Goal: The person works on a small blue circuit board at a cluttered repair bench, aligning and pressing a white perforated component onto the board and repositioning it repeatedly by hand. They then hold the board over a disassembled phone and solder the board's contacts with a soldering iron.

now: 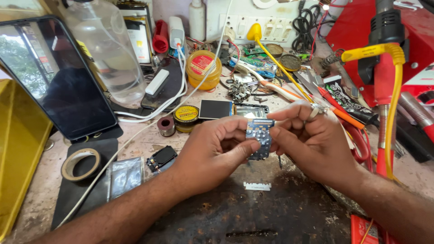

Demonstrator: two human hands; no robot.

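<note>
A small blue circuit board (258, 135) with round silver contact pads is pinched between both hands above a dark, stained work mat (253, 212). My left hand (212, 151) grips its left edge with thumb and fingers. My right hand (312, 140), wearing a ring, holds its right and top edge. Just behind the board lie a small square display (215, 109) and a dark phone frame (251, 110). A tiny white strip (257, 185) lies on the mat below my hands.
A large phone (54, 77) leans at the left by a yellow bin (20, 149). Tape roll (80, 163), clear bottle (113, 54), yellow jar (203, 68), round tin (186, 117), white cables, and a red hot-air station (384, 49) with yellow cable crowd the bench.
</note>
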